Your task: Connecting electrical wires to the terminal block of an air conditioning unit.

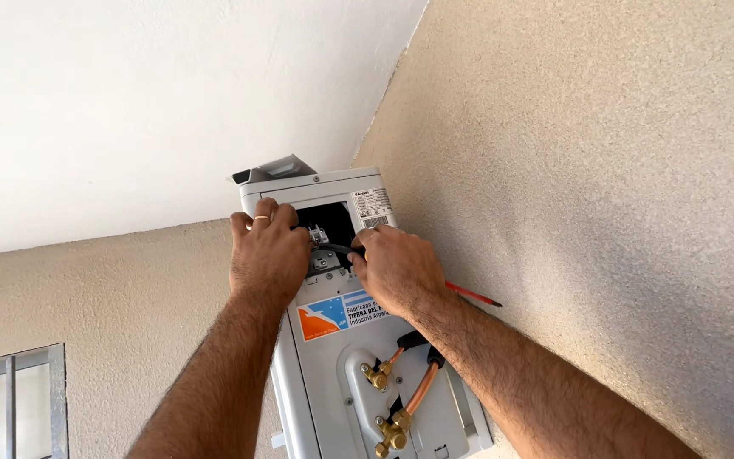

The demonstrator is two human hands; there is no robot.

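A white outdoor air-conditioner unit (333, 357) hangs high on a textured beige wall, seen from below. Its side terminal compartment (333, 223) stands uncovered, with a metal cable clamp (323, 259) and a black cable (337, 249) inside. My left hand (267, 251) rests on the compartment's left edge, fingers curled over the rim, a ring on one finger. My right hand (397, 268) grips a red-handled screwdriver (473, 294), its tip hidden at the clamp. Two copper pipes (422, 389) run into brass valves (388, 429) lower on the unit.
A white ceiling (129, 102) sits just above the unit. The beige wall (605, 170) runs close along the right side. A barred window (10, 399) shows at the lower left. An orange and blue sticker (329, 316) lies below the compartment.
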